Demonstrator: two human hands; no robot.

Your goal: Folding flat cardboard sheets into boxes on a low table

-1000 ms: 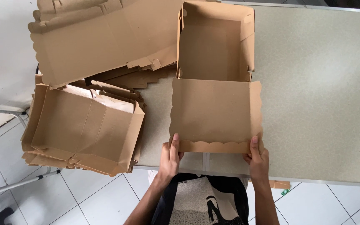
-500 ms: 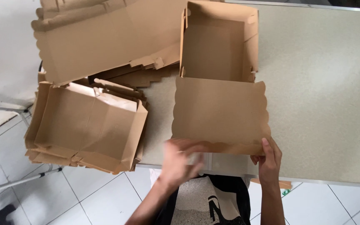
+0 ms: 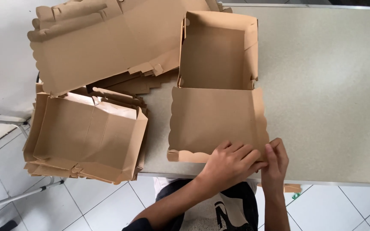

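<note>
My left hand (image 3: 230,164) has crossed from the near-left corner to meet my right hand (image 3: 275,160) at the near-right corner of the brown cardboard box with the scalloped lid (image 3: 217,115) on the speckled grey table (image 3: 322,85), both sets of fingers pinching that corner flap, so its folding is under way
</note>
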